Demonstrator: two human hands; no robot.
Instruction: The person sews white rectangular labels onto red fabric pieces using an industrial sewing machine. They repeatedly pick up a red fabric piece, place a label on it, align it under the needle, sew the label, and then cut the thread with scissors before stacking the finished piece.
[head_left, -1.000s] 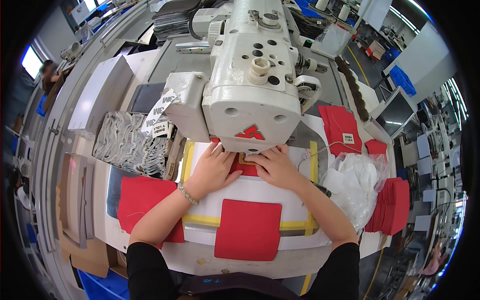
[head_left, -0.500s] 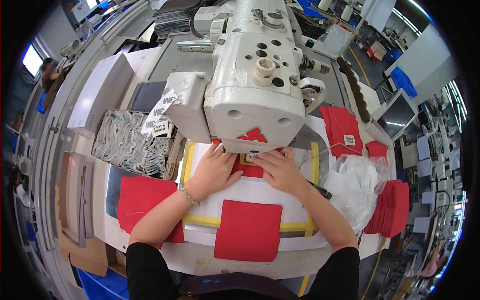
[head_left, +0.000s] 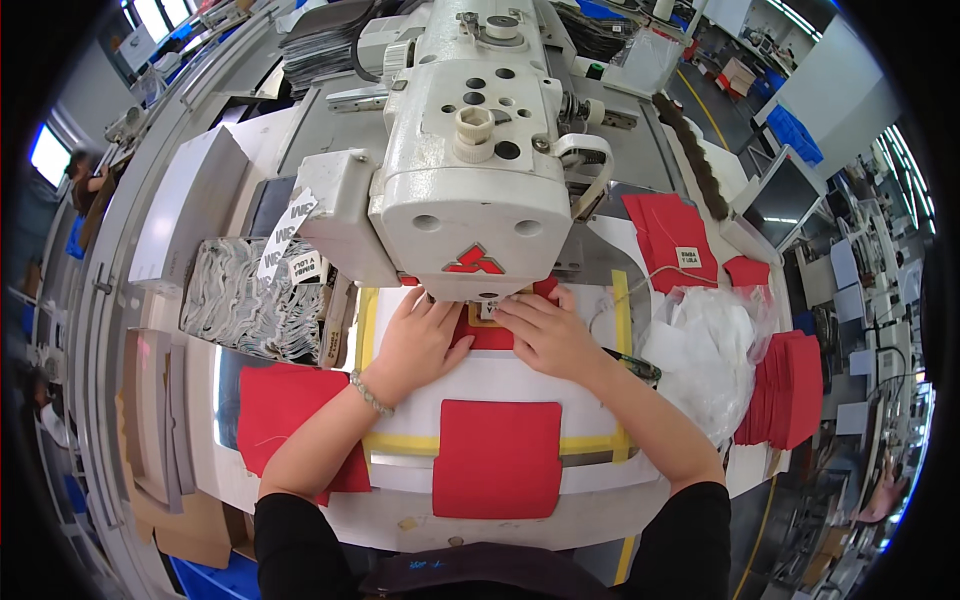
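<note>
Landmark: sewing machine head [head_left: 475, 215]; all positions below refer to it.
Workpiece: red piece [head_left: 487, 338], lying flat directly below the front edge of the machine head; its far part is hidden.
Label on workpiece: small pale label [head_left: 488, 311] within a yellowish frame, just below the front edge of the machine head.
Left hand: left hand [head_left: 418, 338], in front of the machine head and left of its centre; fingers extended forward and slightly spread, thumb apart, touching the workpiece's left side.
Right hand: right hand [head_left: 546, 335], in front and right of centre; fingers close together, thumb apart, tips beside the label; no pinch shows.
Done: label and workpiece appear to be in position. At the right of the machine head, another red piece [head_left: 665, 225] bears a pale tag [head_left: 688, 257].
In progress: guiding or holding the workpiece, by judgement; stitching cannot be confirmed.
Remaining: the workpiece is not yet released. A front red piece [head_left: 497, 460], nearer the person than the machine head, shows no label on its upper face; whether it awaits work cannot be told.
</note>
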